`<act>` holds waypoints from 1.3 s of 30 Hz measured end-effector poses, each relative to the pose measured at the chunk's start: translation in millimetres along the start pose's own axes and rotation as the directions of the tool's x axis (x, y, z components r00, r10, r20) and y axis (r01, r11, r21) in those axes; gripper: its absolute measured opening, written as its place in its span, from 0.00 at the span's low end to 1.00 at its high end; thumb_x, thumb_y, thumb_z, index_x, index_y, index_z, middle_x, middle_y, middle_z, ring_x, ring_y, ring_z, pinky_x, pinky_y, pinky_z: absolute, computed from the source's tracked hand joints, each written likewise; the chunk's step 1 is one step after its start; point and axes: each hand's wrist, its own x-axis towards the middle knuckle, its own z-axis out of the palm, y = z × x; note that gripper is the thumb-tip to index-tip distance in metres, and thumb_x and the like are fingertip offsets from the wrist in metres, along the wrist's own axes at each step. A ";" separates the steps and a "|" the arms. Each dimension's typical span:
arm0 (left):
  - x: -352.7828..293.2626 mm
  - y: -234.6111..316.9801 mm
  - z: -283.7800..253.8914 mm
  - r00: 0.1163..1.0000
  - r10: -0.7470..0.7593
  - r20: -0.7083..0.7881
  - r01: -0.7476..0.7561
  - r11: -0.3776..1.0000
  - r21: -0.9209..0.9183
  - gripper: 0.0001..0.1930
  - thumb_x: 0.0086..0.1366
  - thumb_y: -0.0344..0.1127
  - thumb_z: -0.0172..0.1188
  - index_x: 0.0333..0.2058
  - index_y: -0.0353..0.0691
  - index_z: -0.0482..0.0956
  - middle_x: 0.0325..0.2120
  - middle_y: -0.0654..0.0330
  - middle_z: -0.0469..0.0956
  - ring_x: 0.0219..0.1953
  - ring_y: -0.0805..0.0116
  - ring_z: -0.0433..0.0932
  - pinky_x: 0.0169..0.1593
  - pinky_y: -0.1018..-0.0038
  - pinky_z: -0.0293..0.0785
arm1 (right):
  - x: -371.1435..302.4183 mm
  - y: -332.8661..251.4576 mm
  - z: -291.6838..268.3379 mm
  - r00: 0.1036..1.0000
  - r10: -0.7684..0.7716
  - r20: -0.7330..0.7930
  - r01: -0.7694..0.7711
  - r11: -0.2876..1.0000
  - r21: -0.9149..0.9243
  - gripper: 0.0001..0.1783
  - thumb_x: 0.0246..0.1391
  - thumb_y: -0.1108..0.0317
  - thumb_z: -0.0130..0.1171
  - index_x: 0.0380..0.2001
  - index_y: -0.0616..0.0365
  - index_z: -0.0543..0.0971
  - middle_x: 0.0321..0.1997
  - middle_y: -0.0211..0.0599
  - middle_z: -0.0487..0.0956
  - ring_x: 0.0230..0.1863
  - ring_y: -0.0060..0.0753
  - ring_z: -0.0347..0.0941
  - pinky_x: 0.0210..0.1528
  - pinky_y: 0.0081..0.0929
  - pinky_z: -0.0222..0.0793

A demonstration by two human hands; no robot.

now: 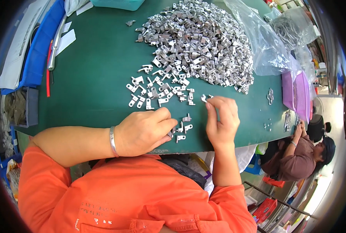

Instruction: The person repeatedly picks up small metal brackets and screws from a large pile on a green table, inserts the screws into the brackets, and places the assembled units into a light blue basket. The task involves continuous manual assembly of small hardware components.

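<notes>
My right hand is raised just over the green table, thumb and forefinger pinching a small silver metal bracket. Lower and to the left, my left hand rests near the table's front edge with its fingers curled together. Grey metal shows at its fingertips, mostly covered by the fingers; it looks like another bracket. Between my hands lie a few loose brackets. Beyond the left hand, several more brackets with round holes are spread out. Behind them rises a large heap of the same brackets.
The green table carries a clear plastic bag and a purple bin at right. At left are a red-handled tool and a blue tray. A teal basin stands at the back. Another person works at far right.
</notes>
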 end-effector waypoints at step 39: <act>2.6 2.9 -3.6 0.993 -0.008 0.117 -0.001 0.997 0.080 0.33 0.48 0.34 0.70 0.54 0.36 0.70 0.36 0.58 0.70 0.31 0.62 0.75 0.34 0.71 0.75 | -4.3 16.3 -0.1 0.964 0.254 0.077 -0.255 0.967 0.002 0.10 0.50 0.77 0.62 0.38 0.64 0.77 0.32 0.43 0.77 0.30 0.43 0.76 0.33 0.31 0.72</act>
